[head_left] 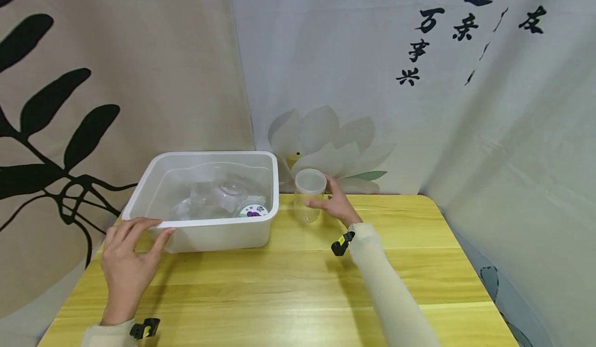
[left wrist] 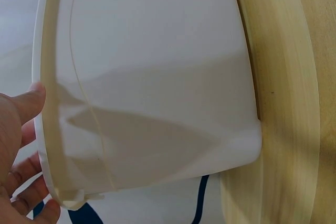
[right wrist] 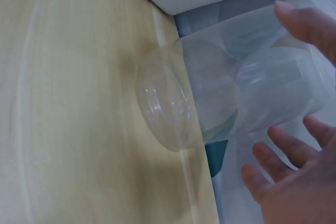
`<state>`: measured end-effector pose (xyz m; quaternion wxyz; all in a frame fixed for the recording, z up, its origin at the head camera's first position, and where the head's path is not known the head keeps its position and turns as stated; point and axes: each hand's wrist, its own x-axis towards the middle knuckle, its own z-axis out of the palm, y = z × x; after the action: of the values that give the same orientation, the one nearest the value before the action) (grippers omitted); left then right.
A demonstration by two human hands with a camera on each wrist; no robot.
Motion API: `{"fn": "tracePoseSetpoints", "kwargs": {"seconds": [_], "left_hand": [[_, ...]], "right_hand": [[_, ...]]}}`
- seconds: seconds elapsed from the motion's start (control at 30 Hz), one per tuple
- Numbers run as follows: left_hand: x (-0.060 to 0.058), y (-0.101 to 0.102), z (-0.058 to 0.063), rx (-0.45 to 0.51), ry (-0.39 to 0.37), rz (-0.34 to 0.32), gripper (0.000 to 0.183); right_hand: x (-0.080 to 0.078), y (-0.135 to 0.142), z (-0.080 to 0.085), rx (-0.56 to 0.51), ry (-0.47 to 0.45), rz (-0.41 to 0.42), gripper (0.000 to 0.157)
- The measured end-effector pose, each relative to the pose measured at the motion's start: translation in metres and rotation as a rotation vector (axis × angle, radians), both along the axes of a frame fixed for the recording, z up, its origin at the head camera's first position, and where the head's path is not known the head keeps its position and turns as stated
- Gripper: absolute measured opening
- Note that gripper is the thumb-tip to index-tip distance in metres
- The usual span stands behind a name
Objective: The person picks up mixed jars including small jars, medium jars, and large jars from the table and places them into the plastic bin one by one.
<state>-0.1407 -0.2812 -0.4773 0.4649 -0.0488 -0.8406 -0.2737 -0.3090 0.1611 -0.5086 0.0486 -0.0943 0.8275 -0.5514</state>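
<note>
A white plastic bin (head_left: 211, 236) stands at the back left of the table. My left hand (head_left: 128, 264) holds its front rim near the left corner, thumb on the outer side and fingertips over the edge; the left wrist view shows the thumb (left wrist: 31, 100) against the rim. To the right of the bin, a clear plastic jar (head_left: 304, 210) with a translucent lid (head_left: 310, 181) stands upright. My right hand (head_left: 337, 205) is beside its upper part, thumb in front and fingers behind. In the right wrist view the fingers (right wrist: 289, 148) are spread loosely along the jar's side.
Inside the bin lie several clear plastic containers (head_left: 219, 194), one with a round white lid (head_left: 253, 211) bearing a purple print. Fabric backdrops (head_left: 326, 68) rise behind the wooden table (head_left: 261, 295), whose back edge runs just behind the jar.
</note>
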Motion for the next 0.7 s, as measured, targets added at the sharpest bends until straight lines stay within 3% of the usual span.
{"fn": "tracePoseSetpoints", "kwargs": {"seconds": [0.33,0.7], "left_hand": [[0.0,0.001,0.0,0.01,0.009,-0.001,0.033],[0.0,0.001,0.0,0.002,0.016,-0.004,0.032]], "right_hand": [[-0.003,-0.003,-0.018,-0.008,-0.023,0.04,0.098],[0.003,-0.007,-0.007,0.046,-0.001,0.029,0.095]]}}
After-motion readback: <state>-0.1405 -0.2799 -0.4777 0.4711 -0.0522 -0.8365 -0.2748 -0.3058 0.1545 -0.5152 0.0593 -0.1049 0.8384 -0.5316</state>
